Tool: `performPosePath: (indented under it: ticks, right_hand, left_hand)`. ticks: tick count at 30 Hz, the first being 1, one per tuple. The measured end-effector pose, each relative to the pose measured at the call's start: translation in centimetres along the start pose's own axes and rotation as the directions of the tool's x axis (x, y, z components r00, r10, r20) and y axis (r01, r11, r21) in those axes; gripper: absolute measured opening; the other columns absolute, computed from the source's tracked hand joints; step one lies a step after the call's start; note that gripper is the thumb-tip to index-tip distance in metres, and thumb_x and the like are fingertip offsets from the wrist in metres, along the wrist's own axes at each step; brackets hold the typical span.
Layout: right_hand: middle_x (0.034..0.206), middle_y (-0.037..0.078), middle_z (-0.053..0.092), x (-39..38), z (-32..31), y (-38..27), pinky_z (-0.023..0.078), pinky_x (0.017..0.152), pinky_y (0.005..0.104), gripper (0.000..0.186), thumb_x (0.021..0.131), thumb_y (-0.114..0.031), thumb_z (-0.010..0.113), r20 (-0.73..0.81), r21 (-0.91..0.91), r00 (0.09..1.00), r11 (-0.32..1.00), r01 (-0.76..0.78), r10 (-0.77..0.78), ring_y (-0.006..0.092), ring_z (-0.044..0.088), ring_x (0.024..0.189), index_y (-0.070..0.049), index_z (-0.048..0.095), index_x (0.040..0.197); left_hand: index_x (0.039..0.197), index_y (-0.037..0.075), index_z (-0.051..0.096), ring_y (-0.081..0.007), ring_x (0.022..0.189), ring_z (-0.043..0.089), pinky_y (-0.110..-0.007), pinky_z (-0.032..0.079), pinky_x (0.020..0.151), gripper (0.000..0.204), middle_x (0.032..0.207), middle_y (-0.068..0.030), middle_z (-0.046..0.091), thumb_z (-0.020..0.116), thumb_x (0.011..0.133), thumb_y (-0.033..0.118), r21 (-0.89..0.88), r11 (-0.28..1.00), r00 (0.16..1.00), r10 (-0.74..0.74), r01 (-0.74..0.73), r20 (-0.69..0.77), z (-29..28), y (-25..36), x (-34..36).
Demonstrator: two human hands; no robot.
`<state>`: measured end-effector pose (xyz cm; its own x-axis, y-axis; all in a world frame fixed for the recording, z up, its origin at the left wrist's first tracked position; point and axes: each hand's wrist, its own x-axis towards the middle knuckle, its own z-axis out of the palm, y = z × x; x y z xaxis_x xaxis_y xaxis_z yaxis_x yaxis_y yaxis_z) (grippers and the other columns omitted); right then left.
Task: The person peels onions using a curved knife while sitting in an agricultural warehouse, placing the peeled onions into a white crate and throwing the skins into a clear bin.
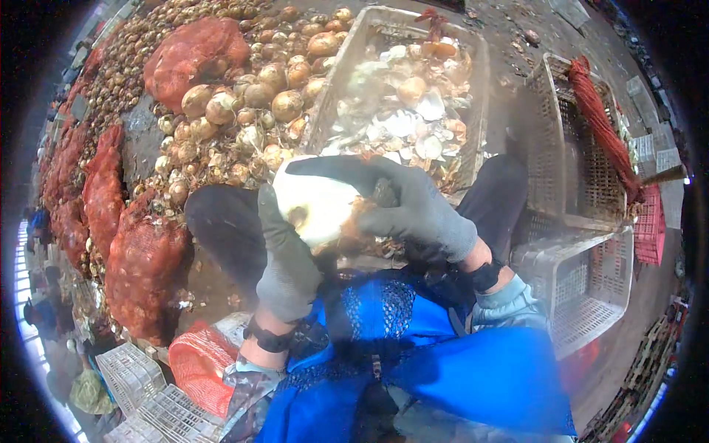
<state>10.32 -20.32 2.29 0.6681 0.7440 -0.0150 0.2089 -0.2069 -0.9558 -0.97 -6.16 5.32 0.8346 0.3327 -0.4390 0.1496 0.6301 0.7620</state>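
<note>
A large, mostly peeled white onion [319, 201] is held up above my lap, between my two gloved hands. My left hand [286, 262], in a grey and dark glove, grips its left and lower side. Over its top and right side curls my right hand [417, 208], gloved the same way, with the fingers closed. A flap of brown skin [357, 221] hangs at the onion's right side by the right fingers. Whether the right hand also has a small tool in it is hidden.
Ahead stands a crate [484, 96] of onion peelings [432, 122]. Loose unpeeled onions [258, 96] heap up at the far left, among red mesh sacks [144, 273]. Plastic crates [591, 284] stand at the right, one with a red mesh bag [602, 125] over it. A blue apron [487, 376] covers my lap.
</note>
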Motion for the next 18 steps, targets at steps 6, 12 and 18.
performPosePath:
  ticks: [6, 12, 18]
  right_hand:
    - [0.079, 0.016, 0.065, 0.1, -1.3, -1.6, 0.048, 0.066, 0.0374, 0.051, 0.071, -0.052, 0.068, 0.151, -0.187, 0.987, 0.982, -0.024, 0.053, 0.0307, 0.064, 0.074, -0.009, 0.065, 0.1]
    - [0.074, 0.017, 0.063, -0.6, -0.1, -0.8, 0.047, 0.063, 0.0397, 0.053, 0.071, -0.054, 0.067, -0.002, -0.271, 1.0, 0.962, -0.017, 0.018, 0.0326, 0.063, 0.07, -0.009, 0.065, 0.097]
    - [0.07, 0.015, 0.061, -1.0, 1.3, -0.8, 0.047, 0.059, 0.0406, 0.053, 0.072, -0.055, 0.066, -0.079, -0.423, 0.993, 0.905, 0.051, -0.092, 0.0326, 0.063, 0.068, -0.007, 0.064, 0.095]
  left_hand:
    - [0.122, 0.007, 0.048, -0.0225, 0.097, 0.061, -0.034, 0.054, 0.077, 0.066, 0.113, -0.01, 0.058, 0.029, 0.091, 0.062, -0.083, 0.996, 0.997, 0.034, -0.029, 0.064, -0.2, -0.4, 0.3]
    - [0.123, 0.006, 0.047, -0.0219, 0.094, 0.062, -0.033, 0.055, 0.07, 0.067, 0.106, -0.0095, 0.061, 0.028, 0.091, 0.062, -0.003, 0.999, 0.999, 0.039, -0.039, 0.038, -0.1, -0.5, 1.0]
    - [0.125, 0.007, 0.045, -0.0234, 0.101, 0.06, -0.037, 0.055, 0.075, 0.065, 0.111, -0.0136, 0.059, 0.026, 0.092, 0.06, -0.289, 0.955, 0.966, 0.014, 0.063, 0.257, -0.4, 0.6, 0.2]
